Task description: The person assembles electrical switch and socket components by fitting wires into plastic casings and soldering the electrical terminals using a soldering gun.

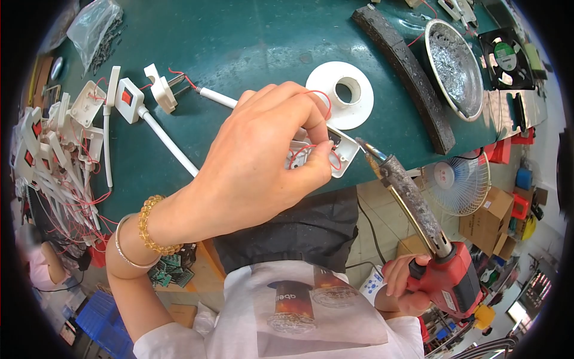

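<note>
My left hand (263, 161) is closed in a pinch on a thin red wire (341, 160), over an open white plastic housing (350, 149) at the table's front edge. Part of the housing is hidden behind my fingers. My right hand (402, 281) grips a red soldering gun (457, 287) at lower right. Its long barrel points up and left, and its tip (366, 145) is just right of the housing; whether they touch I cannot tell. A white spool (320, 81) lies just behind the housing. One white tube (216, 97) with red wire runs behind my left hand.
Several white switch housings and cables (57, 149) are heaped at left. A dark bar (406, 78), a metal dish (454, 69) and a small black fan (507, 58) are at upper right. Beyond the edge stand a floor fan (459, 182) and cartons (487, 218). Another person (48, 263) is at far left.
</note>
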### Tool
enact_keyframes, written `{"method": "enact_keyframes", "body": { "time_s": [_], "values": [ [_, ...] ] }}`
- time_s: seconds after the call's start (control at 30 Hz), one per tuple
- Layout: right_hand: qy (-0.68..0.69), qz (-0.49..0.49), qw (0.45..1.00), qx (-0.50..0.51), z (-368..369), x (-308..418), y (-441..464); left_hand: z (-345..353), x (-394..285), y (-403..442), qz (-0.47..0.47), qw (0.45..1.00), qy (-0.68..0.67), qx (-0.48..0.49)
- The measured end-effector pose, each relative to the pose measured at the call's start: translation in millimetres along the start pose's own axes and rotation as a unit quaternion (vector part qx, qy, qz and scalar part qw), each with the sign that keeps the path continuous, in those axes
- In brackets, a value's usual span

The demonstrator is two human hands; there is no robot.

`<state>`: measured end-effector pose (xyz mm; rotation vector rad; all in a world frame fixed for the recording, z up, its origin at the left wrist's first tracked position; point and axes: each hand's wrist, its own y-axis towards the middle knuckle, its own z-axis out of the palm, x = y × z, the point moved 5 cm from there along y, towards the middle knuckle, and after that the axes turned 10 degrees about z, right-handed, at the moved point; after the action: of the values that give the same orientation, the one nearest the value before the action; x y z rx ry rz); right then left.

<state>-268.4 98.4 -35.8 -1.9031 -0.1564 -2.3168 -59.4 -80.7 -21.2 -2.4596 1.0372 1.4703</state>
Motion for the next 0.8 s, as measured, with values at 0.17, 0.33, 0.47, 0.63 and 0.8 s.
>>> {"method": "enact_keyframes", "body": {
  "time_s": [0.17,0.33,0.47,0.63,0.8],
  "values": [
    [0.024,-0.003,0.999,-0.045,-3.0,0.7,4.4,0.2,0.1,0.5,-0.009,1.0,0.001,0.001],
    [0.07,0.058,0.993,-0.081,-5.7,1.7,3.5,0.1,-0.4,1.1,-0.013,1.0,-0.004,0.017],
    [0.077,0.073,0.983,-0.147,-5.1,1.4,4.9,-0.7,-0.9,1.0,-0.017,1.0,0.003,0.021],
    [0.09,0.082,0.977,-0.177,-5.6,1.5,7.6,-0.9,0.4,0.7,-0.021,1.0,-0.01,0.013],
    [0.095,0.083,0.975,-0.183,-8.4,-1.2,10.3,-3.0,0.0,1.4,-0.018,0.999,-0.028,0.016]
  ]
}}
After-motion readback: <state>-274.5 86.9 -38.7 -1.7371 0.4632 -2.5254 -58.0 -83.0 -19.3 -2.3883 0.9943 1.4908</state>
